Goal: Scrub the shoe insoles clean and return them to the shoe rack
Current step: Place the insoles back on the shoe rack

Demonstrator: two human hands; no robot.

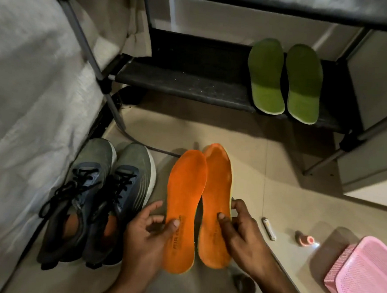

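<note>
Holding two orange insoles side by side, top faces up, toes pointing away from the person, just above the tiled floor point(267, 156). Left orange insole point(184, 203) carries dark printed text near the heel; left hand point(149, 237) grips its heel end, thumb on top over the print, other fingers curled at the outer edge. Right orange insole point(216, 193) sits slightly further fwd, inner edge touching/overlapping the left one approx. at mid-length; yellowish rim shows along its outer edge. Right hand point(243, 232) pinches it at the outer edge near the heel, thumb on the top face, fingers wrapped round the side.

Pair of green insoles point(284, 79) lies on the bottom shelf of the shoe rack point(181, 81), right-hand end, heels toward the camera and overhanging the shelf's front edge; the two lie just beside each other. Shelf is dark w/ pale specks.

Pair of grey-blue sneakers point(97, 197) w/ black laces stands on the floor left of the left hand, orange lining visible inside.

Right of the hands on the floor: small white cylinder-like item point(268, 228), small pink bottle point(304, 239) on its side, pink plastic basket point(366, 277) at the frame edge. Dark round object point(243, 285) on the floor under the right forearm; can't tell what it is. Pale fabric cover point(31, 100) along the left.
</note>
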